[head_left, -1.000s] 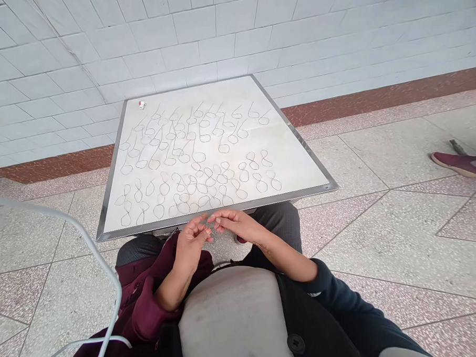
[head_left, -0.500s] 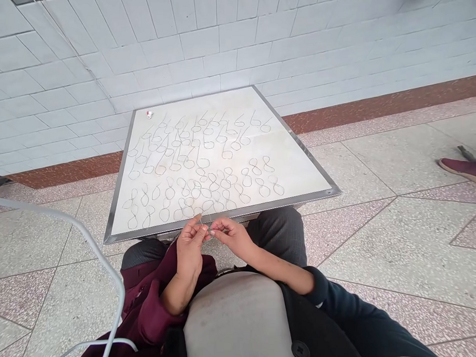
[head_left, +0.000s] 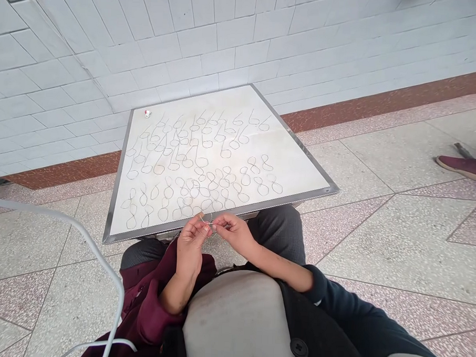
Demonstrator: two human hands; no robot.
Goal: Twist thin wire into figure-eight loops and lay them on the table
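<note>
A thin looped wire [head_left: 207, 214] is pinched between my two hands, just off the near edge of a white table [head_left: 290, 159]. My left hand [head_left: 192, 239] is closed on it with thumb and fingertips. Opposite, my right hand [head_left: 232, 229] grips the same wire between thumb and forefinger, its tips almost touching the left ones. On the tabletop lie several thin wires bent into figure-eight shapes [head_left: 263, 189] near me. Farther back are several single wire loops with a straight tail [head_left: 225, 152].
A small red and white object [head_left: 147, 113] sits at the table's far left corner. Behind the table stands a white tiled wall [head_left: 212, 40]. A pale curved tube [head_left: 100, 254] rises at my left. At far right a person's red shoe [head_left: 463, 166] rests on the floor.
My right hand has shifted slightly, and the wire's loop now shows more clearly above my fingertips. The wires on the table look the same.
</note>
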